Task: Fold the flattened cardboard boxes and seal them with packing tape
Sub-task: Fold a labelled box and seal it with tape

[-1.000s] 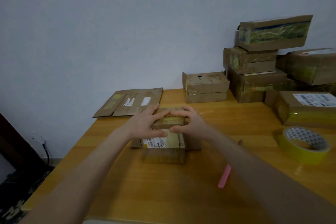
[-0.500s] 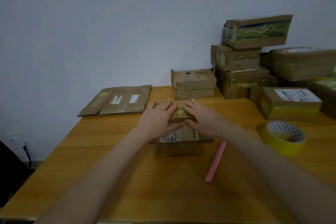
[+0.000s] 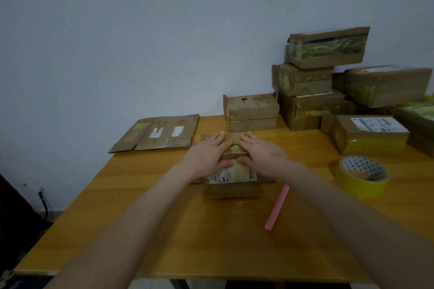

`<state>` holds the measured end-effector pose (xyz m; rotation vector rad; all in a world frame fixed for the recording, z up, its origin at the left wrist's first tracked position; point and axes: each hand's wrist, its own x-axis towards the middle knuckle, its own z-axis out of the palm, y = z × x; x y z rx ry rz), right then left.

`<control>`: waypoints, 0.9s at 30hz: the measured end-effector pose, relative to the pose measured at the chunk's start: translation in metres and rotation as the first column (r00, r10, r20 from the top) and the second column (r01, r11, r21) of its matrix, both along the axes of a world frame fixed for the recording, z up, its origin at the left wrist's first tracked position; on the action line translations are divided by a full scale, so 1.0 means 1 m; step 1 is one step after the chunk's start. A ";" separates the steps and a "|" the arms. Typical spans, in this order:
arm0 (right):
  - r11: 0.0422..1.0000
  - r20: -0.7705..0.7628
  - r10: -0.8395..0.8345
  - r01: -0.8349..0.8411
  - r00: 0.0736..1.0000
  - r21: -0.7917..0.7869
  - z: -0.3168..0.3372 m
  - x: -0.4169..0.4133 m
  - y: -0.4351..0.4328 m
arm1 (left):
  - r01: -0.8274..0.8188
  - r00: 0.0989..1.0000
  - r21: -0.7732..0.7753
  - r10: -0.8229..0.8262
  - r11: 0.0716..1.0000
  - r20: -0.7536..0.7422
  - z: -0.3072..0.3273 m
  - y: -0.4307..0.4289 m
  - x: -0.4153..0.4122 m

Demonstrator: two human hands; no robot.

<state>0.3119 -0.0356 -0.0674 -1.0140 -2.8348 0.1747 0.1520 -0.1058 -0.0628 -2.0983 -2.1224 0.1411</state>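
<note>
Cardboard box [image 3: 231,175] — small, brown, with a white shipping label on its near side — sits on the wooden table [image 3: 211,241] well to the left of the yellow tape roll [image 3: 361,176], directly under both hands. The left hand [image 3: 206,156] lies flat on the left half of the top, fingers straight and close together, pointing away from the person. The right hand [image 3: 263,156] mirrors it on the half nearer the tape roll. Neither hand curls round anything — both press palm-down on the folded top flaps, and a narrow strip of the lid shows between the two index fingers. The thumbs lie low along the near edge of the top. A loose flap juts toward the person at the box's foot.

Between the tape roll and the box lies a slanted pink stick [image 3: 277,206]. Just behind the tape roll stands a labelled sealed box [image 3: 371,134], and further back and left of the roll a stack of taped boxes [image 3: 312,91]. Far left of the tape roll, beyond the hands, flattened boxes [image 3: 157,134] lie at the table's back edge.
</note>
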 end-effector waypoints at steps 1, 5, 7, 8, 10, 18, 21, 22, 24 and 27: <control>1.000 -0.002 -0.005 0.005 1.000 -0.005 0.001 0.000 0.000 | -0.001 1.000 -0.001 0.001 1.000 -0.001 0.000 0.000 0.000; 1.000 -0.018 -0.016 0.015 1.000 -0.013 0.001 0.000 0.000 | 0.011 1.000 -0.006 -0.011 1.000 0.006 0.001 0.001 -0.002; 1.000 -0.022 -0.004 0.004 1.000 -0.019 -0.002 0.000 0.000 | 0.008 1.000 -0.012 -0.008 1.000 0.000 0.000 -0.001 0.000; 1.000 -0.037 -0.007 0.006 0.999 -0.026 -0.004 0.000 0.001 | 0.007 1.000 -0.002 -0.007 1.000 -0.014 0.000 -0.001 0.000; 0.998 -0.049 0.004 -0.008 0.999 -0.063 -0.004 0.001 0.001 | 0.009 1.000 0.007 -0.009 1.000 -0.027 0.001 -0.002 0.000; 0.973 -0.428 -0.203 0.135 0.881 -0.185 0.013 0.038 0.008 | -0.087 0.996 -0.018 0.087 0.996 -0.005 0.015 0.006 0.014; 0.907 -0.326 -0.408 0.419 0.853 -0.039 0.019 0.074 0.017 | -0.147 0.988 0.049 0.145 0.988 0.048 0.015 0.011 0.030; 0.866 -0.255 -0.485 0.501 0.837 -0.003 0.019 0.087 0.021 | -0.159 0.986 0.061 0.155 0.985 0.057 0.014 0.012 0.035; 0.789 -0.062 -0.613 0.615 0.788 0.014 0.017 0.115 0.025 | -0.160 0.987 0.064 0.158 0.985 0.041 0.011 0.011 0.044; 0.738 0.189 -0.665 0.674 0.723 0.018 0.003 0.147 0.025 | -0.120 0.992 0.062 0.118 0.991 0.032 0.010 0.007 0.041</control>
